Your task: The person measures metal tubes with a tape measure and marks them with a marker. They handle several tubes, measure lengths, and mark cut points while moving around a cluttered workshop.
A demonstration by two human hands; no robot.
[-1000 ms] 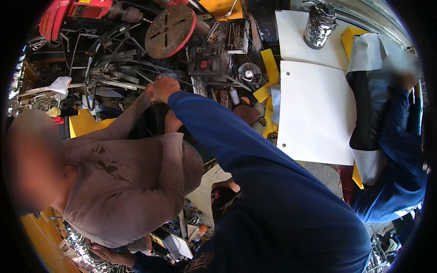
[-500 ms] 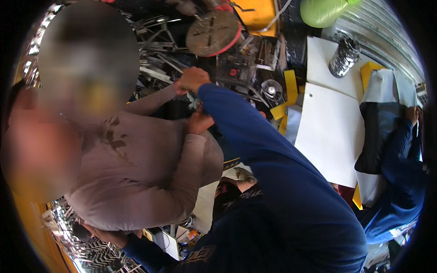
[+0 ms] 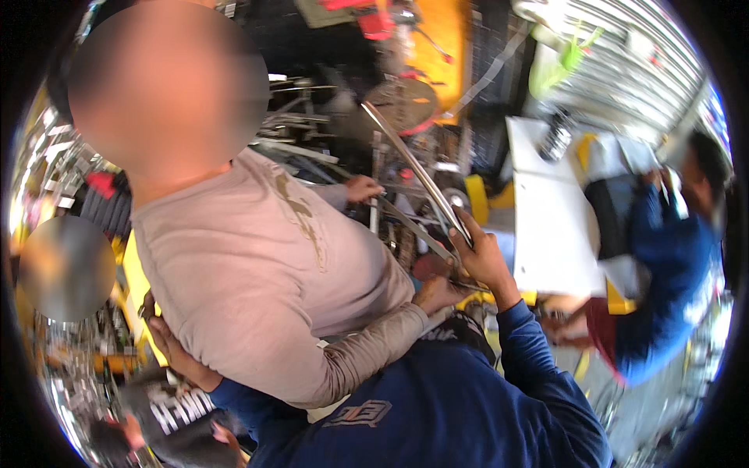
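Observation:
My right hand (image 3: 482, 257) is closed around the lower end of a long, shiny metal bar (image 3: 413, 168), which slants up and away to the left over the cluttered bench. Close by, a co-worker in a beige long-sleeved top (image 3: 257, 242) holds a flat metal strip (image 3: 417, 226) between two hands. One of that person's hands (image 3: 441, 295) is just below my right hand. My left hand (image 3: 178, 351) rests against the co-worker's upper arm or back, its fingers stretched out. A small dark patch near those fingertips is too blurred to name.
Metal strips (image 3: 296, 148) and a round disc-shaped plate (image 3: 402, 105) lie on the far bench. To the right stands a white board (image 3: 546, 226) with a foil-wrapped cylinder (image 3: 557, 136). Another person in blue (image 3: 671, 249) bends beside it. More people are at lower left.
My right hand has drawn back toward me from beside the co-worker's hands, and now has the metal bar raised. The co-worker's hands have spread apart on a strip. My view has shifted.

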